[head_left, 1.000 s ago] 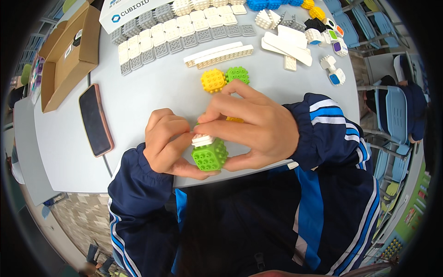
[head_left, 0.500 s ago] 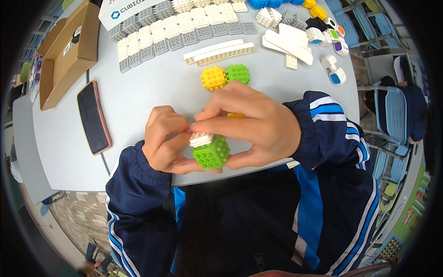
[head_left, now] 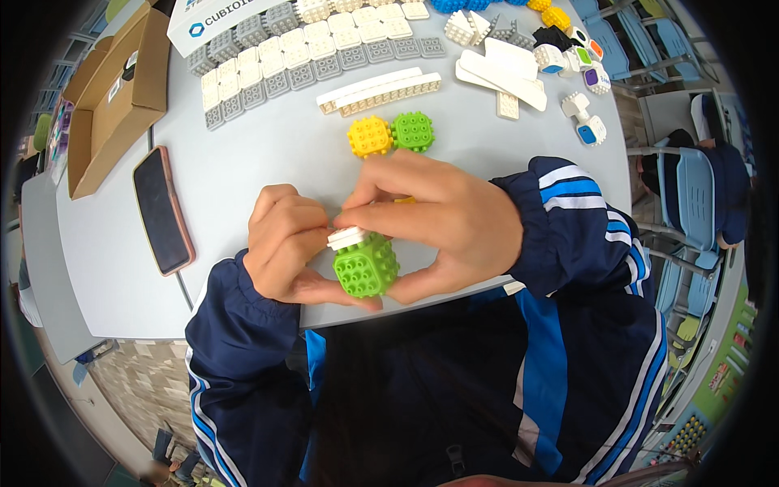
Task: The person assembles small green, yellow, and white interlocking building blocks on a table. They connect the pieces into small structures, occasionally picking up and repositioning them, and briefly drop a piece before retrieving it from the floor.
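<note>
Fingers [head_left: 365, 217] of both hands pinch a white plate [head_left: 347, 237] onto the green studded cube [head_left: 366, 265]; looks light, rigid plastic, best gripped by its sides.

You are finding open table [head_left: 268, 150] between the phone [head_left: 162, 209] and the yellow block [head_left: 370, 135] blocking ahead.

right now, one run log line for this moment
left hand: holds green cube | right hand: on white plate atop cube | phone: on table
</note>
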Demonstrator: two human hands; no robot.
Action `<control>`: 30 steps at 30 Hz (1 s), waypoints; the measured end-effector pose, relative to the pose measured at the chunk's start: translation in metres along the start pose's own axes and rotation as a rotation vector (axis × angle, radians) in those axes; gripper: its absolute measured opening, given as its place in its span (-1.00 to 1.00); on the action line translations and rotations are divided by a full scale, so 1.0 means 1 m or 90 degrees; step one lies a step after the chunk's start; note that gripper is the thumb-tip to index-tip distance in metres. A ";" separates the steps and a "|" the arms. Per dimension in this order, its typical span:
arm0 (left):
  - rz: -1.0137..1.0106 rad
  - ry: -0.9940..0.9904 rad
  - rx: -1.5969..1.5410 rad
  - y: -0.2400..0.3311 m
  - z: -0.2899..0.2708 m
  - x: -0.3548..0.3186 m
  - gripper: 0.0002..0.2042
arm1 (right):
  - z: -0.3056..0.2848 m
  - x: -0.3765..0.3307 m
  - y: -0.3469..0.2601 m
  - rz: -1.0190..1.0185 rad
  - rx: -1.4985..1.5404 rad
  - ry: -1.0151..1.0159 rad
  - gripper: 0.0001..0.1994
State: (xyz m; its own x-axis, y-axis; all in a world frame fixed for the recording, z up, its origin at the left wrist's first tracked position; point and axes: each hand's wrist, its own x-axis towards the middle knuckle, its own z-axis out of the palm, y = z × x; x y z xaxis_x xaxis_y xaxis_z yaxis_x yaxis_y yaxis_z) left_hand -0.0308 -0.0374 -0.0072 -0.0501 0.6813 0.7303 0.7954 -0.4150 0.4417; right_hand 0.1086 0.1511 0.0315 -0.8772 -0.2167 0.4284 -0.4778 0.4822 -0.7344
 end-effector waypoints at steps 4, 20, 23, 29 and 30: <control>0.000 0.015 -0.030 -0.003 0.003 -0.004 -0.29 | 0.000 0.001 0.000 -0.011 0.005 0.010 -0.47; -0.035 -0.010 -0.057 -0.004 0.001 -0.001 -0.42 | 0.004 0.000 0.002 0.053 0.093 0.018 -0.60; -0.029 -0.005 -0.079 -0.003 0.002 0.000 -0.43 | 0.006 -0.001 0.005 0.004 0.045 0.033 -0.64; 0.011 0.048 -0.158 -0.003 0.014 -0.009 -0.45 | 0.016 -0.003 0.000 -0.082 0.033 0.102 -0.52; 0.017 0.050 -0.159 -0.002 0.014 -0.009 -0.45 | 0.019 -0.004 -0.002 -0.082 0.036 0.118 -0.53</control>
State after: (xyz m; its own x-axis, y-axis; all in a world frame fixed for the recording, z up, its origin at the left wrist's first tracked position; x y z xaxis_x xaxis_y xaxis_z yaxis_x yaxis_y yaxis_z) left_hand -0.0232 -0.0339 -0.0222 -0.0854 0.6238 0.7769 0.6237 -0.5746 0.5299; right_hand 0.1120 0.1354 0.0211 -0.7880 -0.1108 0.6057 -0.5910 0.4117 -0.6937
